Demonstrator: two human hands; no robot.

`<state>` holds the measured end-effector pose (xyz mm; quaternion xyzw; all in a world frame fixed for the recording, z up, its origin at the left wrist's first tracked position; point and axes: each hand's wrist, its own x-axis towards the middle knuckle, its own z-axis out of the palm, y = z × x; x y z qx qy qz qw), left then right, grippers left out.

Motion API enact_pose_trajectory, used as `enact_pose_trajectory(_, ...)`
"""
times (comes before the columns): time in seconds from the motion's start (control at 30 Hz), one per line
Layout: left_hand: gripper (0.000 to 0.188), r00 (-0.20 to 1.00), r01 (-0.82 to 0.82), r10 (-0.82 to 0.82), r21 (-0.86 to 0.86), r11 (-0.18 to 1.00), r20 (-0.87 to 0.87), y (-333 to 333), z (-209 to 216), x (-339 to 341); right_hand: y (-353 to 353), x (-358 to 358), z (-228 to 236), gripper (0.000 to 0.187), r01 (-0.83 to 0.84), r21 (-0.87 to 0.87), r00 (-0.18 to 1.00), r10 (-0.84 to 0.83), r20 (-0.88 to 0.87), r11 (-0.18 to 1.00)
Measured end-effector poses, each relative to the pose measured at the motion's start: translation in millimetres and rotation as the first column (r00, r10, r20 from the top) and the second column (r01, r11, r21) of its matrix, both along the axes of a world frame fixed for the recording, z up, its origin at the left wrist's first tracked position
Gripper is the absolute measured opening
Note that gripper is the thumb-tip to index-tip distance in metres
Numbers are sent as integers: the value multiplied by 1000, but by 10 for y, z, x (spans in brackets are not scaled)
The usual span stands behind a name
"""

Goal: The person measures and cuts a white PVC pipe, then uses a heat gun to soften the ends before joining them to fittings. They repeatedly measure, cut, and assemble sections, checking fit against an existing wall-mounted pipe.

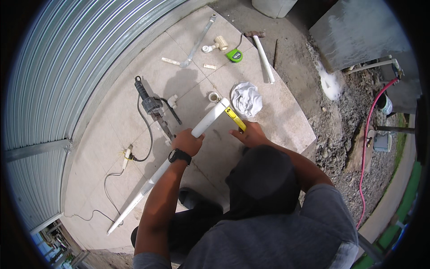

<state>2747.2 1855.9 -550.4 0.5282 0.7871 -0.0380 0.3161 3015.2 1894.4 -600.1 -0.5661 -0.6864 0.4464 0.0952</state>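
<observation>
- Closing around a long white pipe (209, 120), the left hand (188, 141), with a black watch at its wrist, wraps it just below the upper end; the pipe slants down to the lower left, past the forearm.
- The right hand (253, 135) clasps the lower end of a yellow tool (234, 118), whose other end meets the pipe's tip.
- Just beyond that tip sits a small white fitting (214, 96); to its right lies a crumpled white cloth (246, 99).
- Left of the pipe, a black and grey power tool (151, 105) rests on pale tiles (101, 184).
- Farther up are a green tape measure (234, 55), a short white pipe piece (264, 59) and a bent grey pipe (197, 44).
- Corrugated metal (80, 58) borders the left; a red hose (367, 123) trails at right.
</observation>
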Motion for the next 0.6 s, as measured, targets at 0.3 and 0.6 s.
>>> enact_pose_trajectory(0.3, 48, 1000, 4, -4, 16, 1000, -6, -19, -83, -15, -29, -56, -173, 42, 60, 113, 998, -60, 2, 992)
enact_pose_trajectory(0.6, 45, 997, -4, 8, 60, 998, -74, 107, 34, -122, 134, -210, -190, 40, 62, 219, 998, -54, -45, 974)
